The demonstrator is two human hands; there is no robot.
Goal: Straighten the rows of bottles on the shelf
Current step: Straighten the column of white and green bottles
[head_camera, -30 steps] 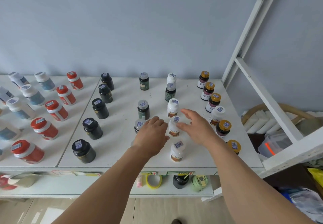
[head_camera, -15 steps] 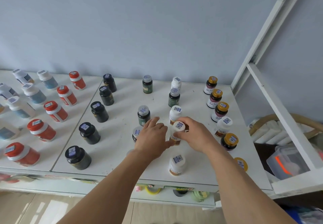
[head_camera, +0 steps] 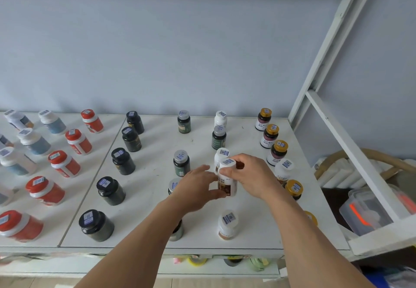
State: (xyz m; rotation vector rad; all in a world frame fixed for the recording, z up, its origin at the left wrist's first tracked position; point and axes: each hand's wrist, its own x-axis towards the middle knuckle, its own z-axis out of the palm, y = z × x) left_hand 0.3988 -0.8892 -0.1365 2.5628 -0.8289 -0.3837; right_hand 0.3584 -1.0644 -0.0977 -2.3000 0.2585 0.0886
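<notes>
From my feed: the left forearm (head_camera: 144, 238) covers most of a dark bottle (head_camera: 177, 231) at the shelf's front. The left hand (head_camera: 193, 188) hides the body of a grey-capped bottle (head_camera: 173, 185). A gold-capped bottle (head_camera: 311, 218) shows only a sliver past the right forearm (head_camera: 299, 231). Label print is too small to read. Left-edge bottles are cropped.

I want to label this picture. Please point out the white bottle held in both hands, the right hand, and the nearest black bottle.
white bottle (head_camera: 227, 178): head view, its label.
right hand (head_camera: 253, 176): head view, its back.
nearest black bottle (head_camera: 96, 225): head view, its body.
</notes>
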